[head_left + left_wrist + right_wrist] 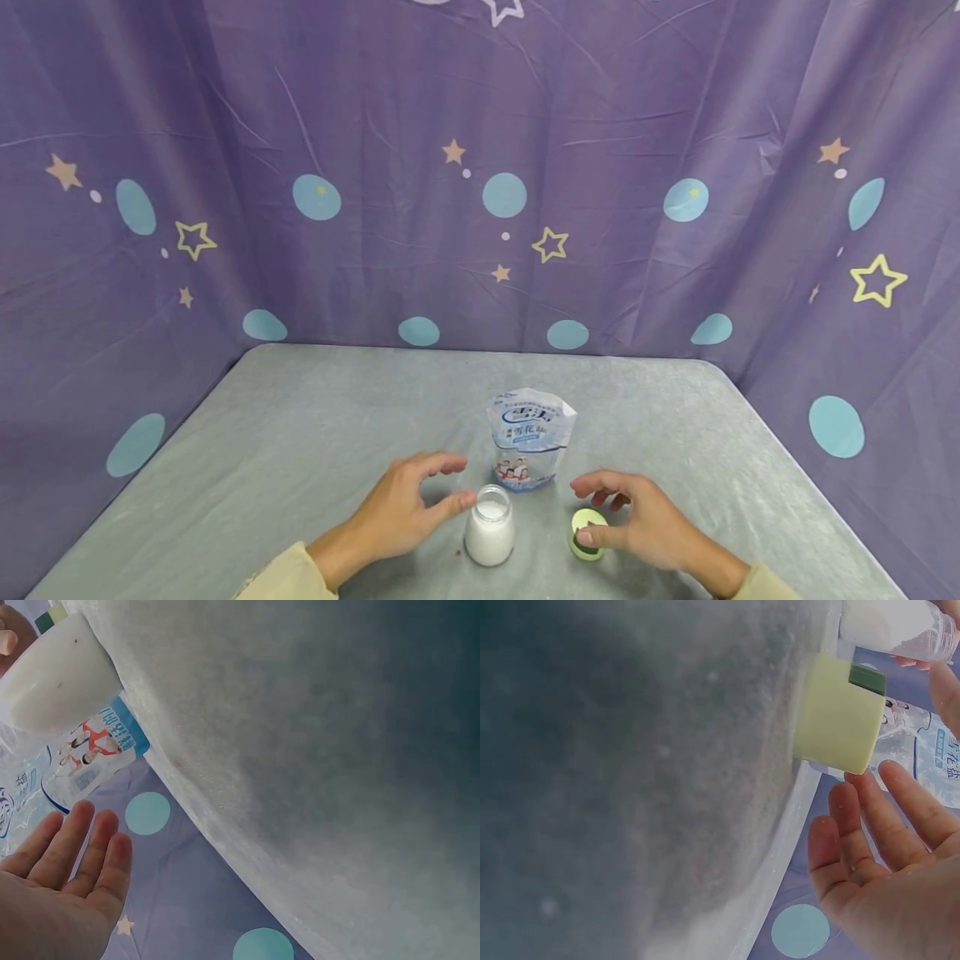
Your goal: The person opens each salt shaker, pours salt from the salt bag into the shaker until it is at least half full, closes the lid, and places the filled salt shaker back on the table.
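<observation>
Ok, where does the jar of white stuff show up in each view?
Head: the jar is near the bottom, around the middle.
Left wrist: the jar is upper left.
Right wrist: the jar is upper right.
Shared landmark: the printed bag.

Soft, even head-view light; tabletop blurred and shadowy in wrist views

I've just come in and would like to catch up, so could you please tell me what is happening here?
A person's left hand is open beside a transparent, rounded jar of white contents, standing uncapped on a grey table. Their right hand, fingers loose, is at a pale green, round lid with a dark green patch; neither hand visibly grips anything. A clear-and-blue plastic pouch stands behind the jar.
</observation>
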Motion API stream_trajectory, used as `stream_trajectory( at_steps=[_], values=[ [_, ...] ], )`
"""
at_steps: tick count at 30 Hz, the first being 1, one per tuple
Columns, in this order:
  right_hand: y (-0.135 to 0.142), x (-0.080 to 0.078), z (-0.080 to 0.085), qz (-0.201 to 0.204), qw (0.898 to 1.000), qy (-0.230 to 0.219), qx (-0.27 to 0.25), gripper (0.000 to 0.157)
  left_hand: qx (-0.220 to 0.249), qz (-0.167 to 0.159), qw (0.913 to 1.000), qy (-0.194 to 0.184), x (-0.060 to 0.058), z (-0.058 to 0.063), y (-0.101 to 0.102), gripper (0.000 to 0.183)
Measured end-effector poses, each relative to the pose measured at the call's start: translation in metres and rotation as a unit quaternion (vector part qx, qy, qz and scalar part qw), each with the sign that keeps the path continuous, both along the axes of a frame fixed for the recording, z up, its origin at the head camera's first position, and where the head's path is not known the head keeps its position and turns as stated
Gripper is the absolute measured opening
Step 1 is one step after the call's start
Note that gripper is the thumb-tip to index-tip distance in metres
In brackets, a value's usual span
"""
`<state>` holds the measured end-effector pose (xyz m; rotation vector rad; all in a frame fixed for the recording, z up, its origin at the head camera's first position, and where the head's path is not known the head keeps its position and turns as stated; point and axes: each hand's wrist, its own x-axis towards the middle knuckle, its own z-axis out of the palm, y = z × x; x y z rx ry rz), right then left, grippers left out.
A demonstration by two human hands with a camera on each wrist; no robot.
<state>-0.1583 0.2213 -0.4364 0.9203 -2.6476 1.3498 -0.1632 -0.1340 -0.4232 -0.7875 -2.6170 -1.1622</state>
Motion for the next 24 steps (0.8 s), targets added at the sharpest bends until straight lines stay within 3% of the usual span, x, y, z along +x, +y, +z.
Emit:
stream_trajectory(
  at_steps=[7,16,24],
  values=[
    [0.004,0.003,-0.004,0.012,1.0,0.003,-0.01,0.057,-0.008,0.006,1.0,-0.001,0.003,-0.003,-0.004,0.055],
    [0.01,0.007,-0.007,0.017,0.998,-0.06,-0.005,0.066,-0.001,-0.007,0.9999,0.013,0.006,-0.007,-0.009,0.052],
    [0.011,0.006,-0.008,0.006,0.996,-0.09,0.004,0.067,0.001,-0.022,0.9998,-0.003,0.008,-0.009,-0.01,0.052]
  ],
)
